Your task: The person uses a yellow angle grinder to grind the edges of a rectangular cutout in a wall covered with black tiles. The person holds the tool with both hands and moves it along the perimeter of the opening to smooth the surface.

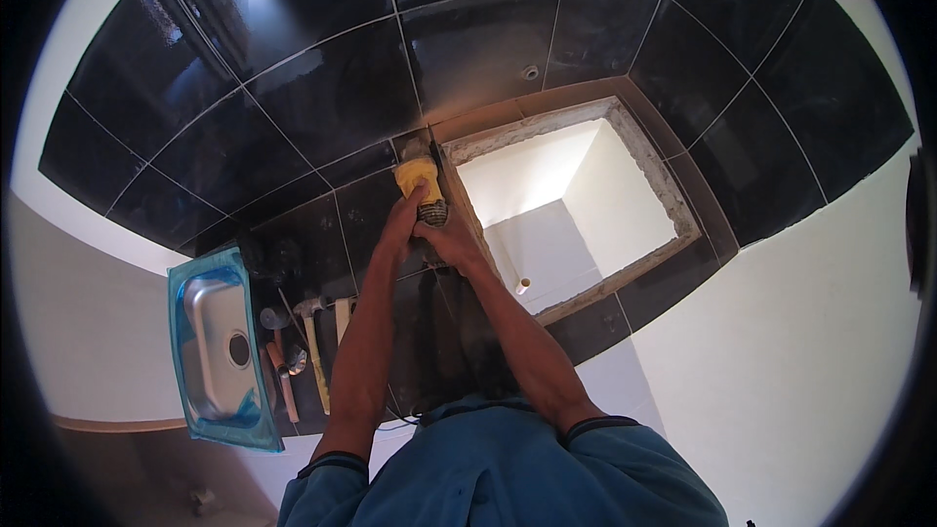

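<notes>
Both my hands hold a yellow-bodied angle grinder [417,173] at the left back corner of a rectangular opening in the dark tiled counter. My left hand [398,222] is wrapped round its left side, thumb up on the yellow body. Gripping it from the right and lower down is my right hand [453,241]. The grinder's far end meets the counter near the wall; dust hides its disc. Rough, pale cut edges [649,161] frame the opening, with brownish dust on the tiles around it. Through the opening a light floor and a short pipe [523,285] show.
At the counter's left end lies a steel sink [207,342] with blue film on its rim. Beside it are a hammer [314,342], a second wooden-handled tool [282,381] and other hand tools. Black glossy tiles [322,98] cover the wall behind. A small round fitting [530,72] sits in the wall.
</notes>
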`<action>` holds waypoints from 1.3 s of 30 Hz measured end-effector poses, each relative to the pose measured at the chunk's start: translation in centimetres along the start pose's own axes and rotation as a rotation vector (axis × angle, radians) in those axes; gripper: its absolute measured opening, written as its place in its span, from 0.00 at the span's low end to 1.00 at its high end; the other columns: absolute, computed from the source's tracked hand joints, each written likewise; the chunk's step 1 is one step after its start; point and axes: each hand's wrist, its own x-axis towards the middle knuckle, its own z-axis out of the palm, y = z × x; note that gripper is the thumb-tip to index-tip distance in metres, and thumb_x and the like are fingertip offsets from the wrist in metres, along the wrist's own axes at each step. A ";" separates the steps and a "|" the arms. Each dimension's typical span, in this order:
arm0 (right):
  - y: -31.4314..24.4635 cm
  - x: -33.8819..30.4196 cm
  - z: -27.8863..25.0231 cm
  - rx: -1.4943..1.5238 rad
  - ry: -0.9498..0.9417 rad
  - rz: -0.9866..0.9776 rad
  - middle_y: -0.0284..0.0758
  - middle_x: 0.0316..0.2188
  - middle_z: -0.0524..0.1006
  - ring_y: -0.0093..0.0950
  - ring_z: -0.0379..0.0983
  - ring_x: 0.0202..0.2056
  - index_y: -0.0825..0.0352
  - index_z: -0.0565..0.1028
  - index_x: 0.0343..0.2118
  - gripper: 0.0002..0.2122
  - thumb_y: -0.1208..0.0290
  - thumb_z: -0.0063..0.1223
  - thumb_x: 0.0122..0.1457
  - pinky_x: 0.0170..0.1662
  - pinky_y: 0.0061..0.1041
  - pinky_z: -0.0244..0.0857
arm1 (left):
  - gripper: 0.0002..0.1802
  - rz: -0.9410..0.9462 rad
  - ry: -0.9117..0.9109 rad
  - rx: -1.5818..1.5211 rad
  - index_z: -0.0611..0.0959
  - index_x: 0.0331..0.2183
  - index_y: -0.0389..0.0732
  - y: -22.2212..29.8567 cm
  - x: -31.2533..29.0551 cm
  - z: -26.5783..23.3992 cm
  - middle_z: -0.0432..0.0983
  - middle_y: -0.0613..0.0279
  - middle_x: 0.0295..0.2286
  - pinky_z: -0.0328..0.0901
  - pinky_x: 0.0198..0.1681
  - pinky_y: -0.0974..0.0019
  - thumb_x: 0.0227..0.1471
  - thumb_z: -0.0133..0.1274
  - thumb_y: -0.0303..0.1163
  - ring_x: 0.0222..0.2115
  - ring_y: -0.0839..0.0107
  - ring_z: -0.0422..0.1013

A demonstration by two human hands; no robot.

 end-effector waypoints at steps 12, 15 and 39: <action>1.8 1.3 0.6 0.053 -0.020 -0.048 0.49 0.46 0.80 0.41 0.79 0.49 0.77 0.72 0.54 0.34 0.57 0.67 0.48 0.52 0.37 0.71 | 0.29 0.001 -0.010 -0.080 0.79 0.51 0.38 -1.8 2.1 -1.9 0.81 0.61 0.40 0.71 0.46 0.63 0.63 0.55 0.54 0.39 0.69 0.78; 2.1 1.1 1.0 -0.078 0.063 0.090 0.54 0.52 0.76 0.47 0.75 0.54 0.78 0.63 0.61 0.43 0.55 0.68 0.47 0.56 0.40 0.69 | 0.29 -0.009 -0.039 -0.083 0.78 0.53 0.38 -1.4 1.5 -1.4 0.82 0.57 0.42 0.71 0.49 0.62 0.64 0.54 0.53 0.41 0.66 0.79; -0.7 0.0 -0.2 0.113 -0.074 0.111 0.39 0.38 0.81 0.30 0.79 0.37 0.73 0.76 0.48 0.24 0.63 0.65 0.51 0.40 0.31 0.73 | 0.33 -0.003 0.009 -0.020 0.79 0.50 0.37 -0.6 0.6 -0.1 0.80 0.62 0.39 0.69 0.44 0.64 0.62 0.55 0.58 0.39 0.71 0.77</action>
